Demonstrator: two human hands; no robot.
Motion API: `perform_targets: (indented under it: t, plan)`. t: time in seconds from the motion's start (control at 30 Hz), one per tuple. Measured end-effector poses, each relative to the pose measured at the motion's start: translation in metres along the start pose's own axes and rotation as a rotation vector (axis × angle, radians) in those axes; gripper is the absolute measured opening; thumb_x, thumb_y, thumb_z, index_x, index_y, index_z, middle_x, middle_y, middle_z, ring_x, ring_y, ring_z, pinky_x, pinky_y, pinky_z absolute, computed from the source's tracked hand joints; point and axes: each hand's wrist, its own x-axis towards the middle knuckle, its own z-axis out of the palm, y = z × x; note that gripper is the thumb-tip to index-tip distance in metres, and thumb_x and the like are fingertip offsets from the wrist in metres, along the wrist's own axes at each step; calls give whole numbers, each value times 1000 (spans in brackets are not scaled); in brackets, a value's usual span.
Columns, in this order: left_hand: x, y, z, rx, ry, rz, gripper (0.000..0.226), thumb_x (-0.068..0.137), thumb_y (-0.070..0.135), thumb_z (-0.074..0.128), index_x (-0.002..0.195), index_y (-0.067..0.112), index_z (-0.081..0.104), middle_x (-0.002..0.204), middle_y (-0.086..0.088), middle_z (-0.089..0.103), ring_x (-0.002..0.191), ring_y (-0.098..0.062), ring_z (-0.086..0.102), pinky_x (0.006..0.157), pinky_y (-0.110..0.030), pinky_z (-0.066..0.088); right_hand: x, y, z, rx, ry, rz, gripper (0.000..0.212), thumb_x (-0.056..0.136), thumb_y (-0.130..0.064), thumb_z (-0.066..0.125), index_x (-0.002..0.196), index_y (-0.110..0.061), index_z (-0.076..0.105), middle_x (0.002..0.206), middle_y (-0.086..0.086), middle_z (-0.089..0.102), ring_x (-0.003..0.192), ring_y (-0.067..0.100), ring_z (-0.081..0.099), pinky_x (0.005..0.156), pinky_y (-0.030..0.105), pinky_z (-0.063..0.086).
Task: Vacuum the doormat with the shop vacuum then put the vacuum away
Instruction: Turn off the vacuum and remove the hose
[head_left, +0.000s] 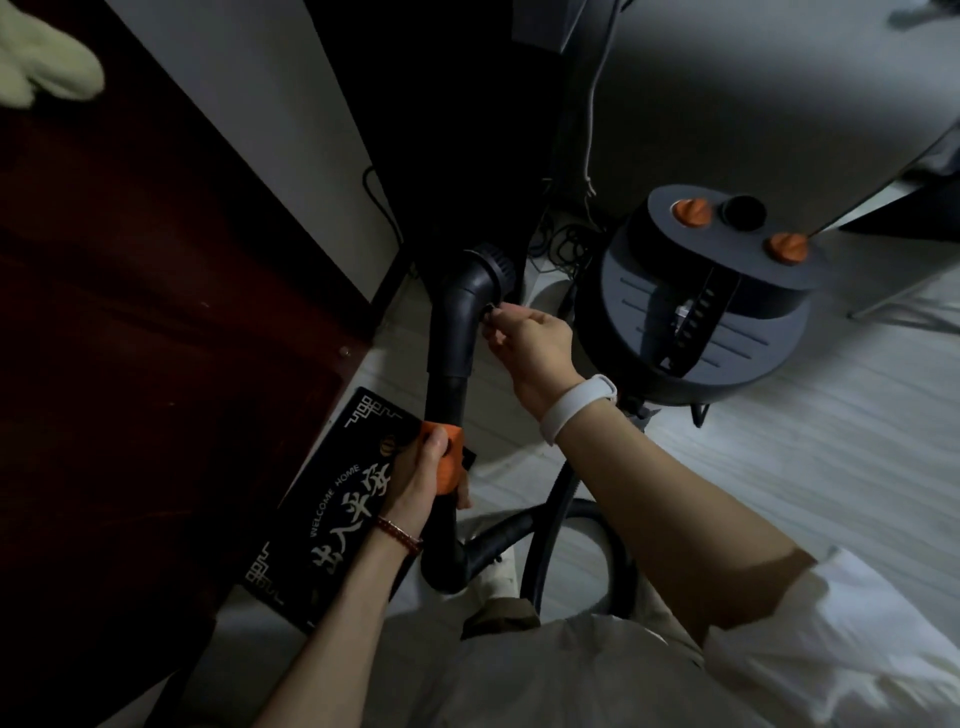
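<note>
A black doormat with white lettering lies on the floor by the dark red door. My left hand grips the vacuum wand at its orange collar, holding the wand raised above the mat. The round brush nozzle points up and away. My right hand pinches a small part on the nozzle's side with curled fingers. The black hose loops down behind my arms. The shop vacuum, dark grey with orange knobs, stands on the floor to the right.
A dark red door fills the left side. A dark cabinet stands behind the nozzle, with cables tangled at its foot. A grey table overhangs the vacuum. Pale floorboards stretch right.
</note>
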Motion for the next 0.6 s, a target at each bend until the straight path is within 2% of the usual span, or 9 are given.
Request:
perform_targets:
  t: [0.1, 0.23, 0.4, 0.47, 0.53, 0.6]
  plan:
    - [7, 14, 22, 9, 16, -21, 63, 60, 66, 46, 56, 3, 44, 37, -6, 47, 33, -18, 44, 42, -24, 41, 9, -16, -25, -94, -12, -28, 13, 89, 4, 52, 85, -7, 57, 69, 3, 55, 59, 9, 49, 48, 11, 43]
    - [23, 36, 70, 70, 74, 17, 63, 64, 66, 45, 59, 3, 46, 39, -6, 48, 35, -18, 46, 44, -24, 43, 30, -40, -75, -199, -101, -42, 14, 90, -2, 54, 102, -9, 55, 78, 1, 56, 66, 8, 51, 57, 16, 46]
    - [39, 49, 174, 192, 223, 99, 41, 91, 40, 52, 64, 9, 48, 44, -6, 46, 35, -11, 44, 44, -23, 41, 68, -87, -155, -458, -179, -112, 21, 92, -8, 53, 113, -6, 57, 95, 5, 59, 82, 14, 55, 69, 24, 49]
    - [48, 54, 216, 240, 240, 104, 34, 93, 31, 51, 66, 12, 47, 45, -7, 44, 33, -8, 42, 41, -21, 38, 81, -109, -191, -587, -192, -168, 22, 92, -10, 53, 114, -6, 58, 99, 5, 59, 91, 16, 55, 81, 33, 50]
    - [60, 62, 250, 282, 244, 127, 36, 89, 40, 55, 65, 14, 48, 44, -3, 46, 34, -9, 43, 44, -22, 38, 93, -132, -225, -684, -199, -235, 24, 92, -10, 53, 115, -7, 58, 102, 5, 60, 94, 15, 55, 88, 36, 48]
    - [74, 67, 277, 329, 229, 140, 35, 76, 51, 53, 66, 17, 49, 45, 0, 48, 39, -11, 46, 47, -24, 40, 107, -151, -255, -796, -191, -324, 25, 92, -9, 52, 115, -6, 58, 107, 7, 62, 96, 13, 56, 86, 27, 46]
